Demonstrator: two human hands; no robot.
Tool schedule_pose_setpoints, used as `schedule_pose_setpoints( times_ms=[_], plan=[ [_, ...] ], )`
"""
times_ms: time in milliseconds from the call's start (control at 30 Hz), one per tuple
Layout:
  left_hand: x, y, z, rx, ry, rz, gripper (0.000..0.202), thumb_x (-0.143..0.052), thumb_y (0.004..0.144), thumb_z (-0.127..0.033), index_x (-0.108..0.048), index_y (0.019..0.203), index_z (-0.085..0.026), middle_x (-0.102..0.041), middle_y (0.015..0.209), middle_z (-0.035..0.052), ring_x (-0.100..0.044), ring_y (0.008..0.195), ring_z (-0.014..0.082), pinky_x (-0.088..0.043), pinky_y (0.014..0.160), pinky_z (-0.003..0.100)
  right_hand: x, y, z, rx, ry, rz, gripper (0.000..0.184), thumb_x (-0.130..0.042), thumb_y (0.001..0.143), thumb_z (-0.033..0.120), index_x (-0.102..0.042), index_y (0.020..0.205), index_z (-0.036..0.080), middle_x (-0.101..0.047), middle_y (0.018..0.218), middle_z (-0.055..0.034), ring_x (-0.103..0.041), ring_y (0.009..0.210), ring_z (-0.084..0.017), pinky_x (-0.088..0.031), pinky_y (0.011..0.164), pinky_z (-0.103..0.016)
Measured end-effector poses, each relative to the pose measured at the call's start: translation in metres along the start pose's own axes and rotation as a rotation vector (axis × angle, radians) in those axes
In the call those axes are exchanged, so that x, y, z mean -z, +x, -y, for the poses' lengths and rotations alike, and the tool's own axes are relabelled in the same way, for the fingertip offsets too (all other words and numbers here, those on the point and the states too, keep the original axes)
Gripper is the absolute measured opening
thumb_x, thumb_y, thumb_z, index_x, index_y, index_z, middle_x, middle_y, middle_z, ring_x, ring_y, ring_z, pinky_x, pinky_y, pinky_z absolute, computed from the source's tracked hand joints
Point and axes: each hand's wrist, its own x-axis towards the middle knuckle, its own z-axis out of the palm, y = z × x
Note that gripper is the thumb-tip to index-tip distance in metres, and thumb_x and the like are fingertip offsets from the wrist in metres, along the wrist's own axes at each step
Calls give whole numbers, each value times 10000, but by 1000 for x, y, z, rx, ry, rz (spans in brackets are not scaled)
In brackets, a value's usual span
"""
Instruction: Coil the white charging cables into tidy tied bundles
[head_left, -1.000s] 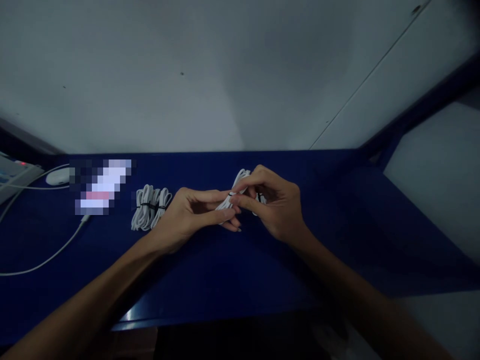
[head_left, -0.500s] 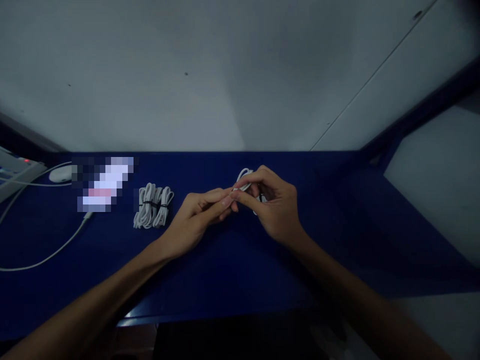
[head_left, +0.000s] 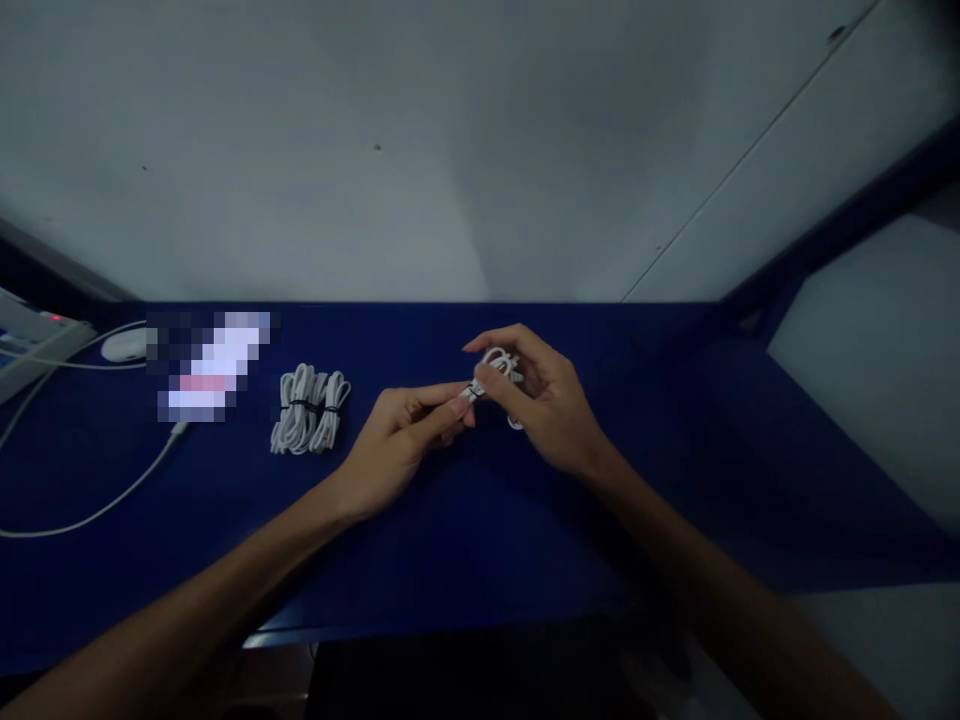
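Observation:
Over the middle of the blue table (head_left: 450, 540), a coiled white cable (head_left: 498, 360) with a dark tie round it is held between my two hands. My left hand (head_left: 409, 430) pinches its left end between thumb and fingers, close by the tie. My right hand (head_left: 544, 400) is curled round the looped end, thumb pressed on the loops and index finger stretched out above them. Part of the coil is hidden behind the right fingers. To the left, bundled white cables (head_left: 307, 410) with black ties lie side by side on the table.
A phone with a lit, pixelated screen (head_left: 217, 365) lies at the left, a white charging cable (head_left: 135, 500) running from it. Beside it are a white mouse-like object (head_left: 124, 345) and a power strip (head_left: 37, 340) with a red light. A pale wall (head_left: 375, 220) rises behind.
My right hand has opened a little; its index finger has lifted off, so the cable's loops and dark tie show more. My left hand stays almost in place.

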Motion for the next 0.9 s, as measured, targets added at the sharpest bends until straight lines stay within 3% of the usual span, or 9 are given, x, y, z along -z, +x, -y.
schedule_pose_setpoints(
  times_ms=[100,167,367,467,700,900],
  plan=[
    [-3,-2,-3,10,64,13,344,-629,1053,-428,-691,853,-155,-454,737,-12,-355,689,141,-273,648,302,2,-1,2,57,-146,-1,136,-640,1075,381,-705,1060,263,-626,754,32,-557,628,-140,-442,614,-305],
    [-4,-2,-2,15,103,25,349,-608,1063,-439,-677,861,-161,-464,739,-12,-357,680,141,-272,641,304,2,-1,1,95,-247,-16,227,-640,1074,381,-664,898,239,-581,653,55,-490,544,-119,-388,574,-302],
    [-5,-3,11,37,137,58,358,-565,1084,-475,-635,898,-178,-481,788,-10,-362,680,139,-288,634,303,3,3,-4,88,-370,100,465,-548,1096,298,-514,640,216,-584,582,40,-480,533,-117,-351,580,-310],
    [-6,-5,13,27,206,58,354,-521,1102,-491,-629,952,-189,-497,816,-9,-394,696,146,-325,649,303,4,4,-4,53,-386,152,501,-509,1106,291,-536,612,212,-602,580,29,-508,536,-121,-362,590,-310],
    [-9,-10,-2,-10,439,95,355,-407,1149,-450,-630,1017,-208,-599,953,17,-535,859,182,-417,776,310,-1,1,-3,74,-413,140,485,-492,1107,283,-557,631,215,-641,583,31,-547,528,-116,-388,600,-293],
    [-10,-12,2,15,322,94,367,-404,1143,-491,-613,1010,-220,-572,929,7,-489,800,170,-405,744,302,0,-1,-1,138,-388,122,515,-477,1121,290,-547,616,217,-595,577,27,-489,526,-119,-366,585,-304]
  ],
)
